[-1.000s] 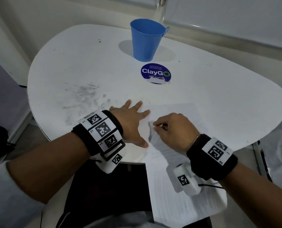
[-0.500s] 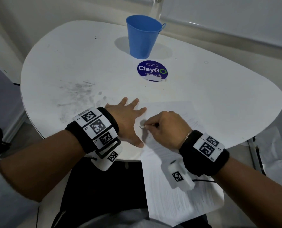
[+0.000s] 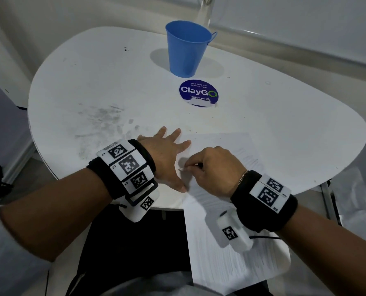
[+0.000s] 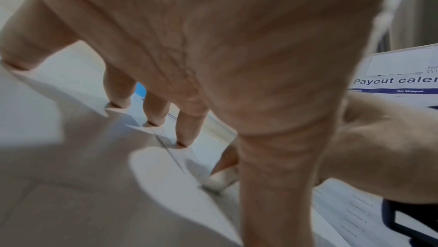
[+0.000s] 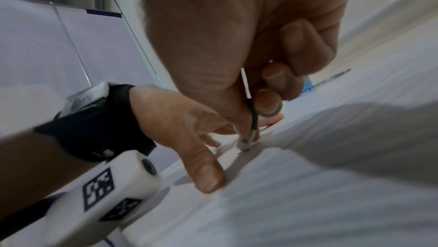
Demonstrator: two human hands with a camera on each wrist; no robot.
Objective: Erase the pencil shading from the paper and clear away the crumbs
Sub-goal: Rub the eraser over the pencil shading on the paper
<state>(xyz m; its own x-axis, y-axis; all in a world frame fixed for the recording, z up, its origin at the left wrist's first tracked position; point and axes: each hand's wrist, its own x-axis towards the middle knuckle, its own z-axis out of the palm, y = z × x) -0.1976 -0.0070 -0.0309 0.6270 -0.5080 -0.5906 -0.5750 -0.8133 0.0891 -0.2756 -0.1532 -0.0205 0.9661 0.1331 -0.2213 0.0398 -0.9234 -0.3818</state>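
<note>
Erasing step in hand. My left hand (image 3: 167,154) lies flat, fingers spread, pinning the paper (image 3: 231,242) at the table (image 3: 113,71) edge. My right hand (image 3: 212,169) pinches the eraser (image 5: 246,141) onto the shading; next I'd say short, light strokes.

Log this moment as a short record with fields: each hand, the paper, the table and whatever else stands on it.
left hand: spread flat, fingers straight, pressing the paper's left edge to the table
right hand: fingers curled, pinching a small eraser with its tip down on the paper
paper: white sheet with faint pencil lines, its near part hanging over the table edge
table: white, rounded, grey smudges left of the hands
cup: blue, upright, at the far side
sticker: round, blue, reads ClayGo, just in front of the cup
</note>
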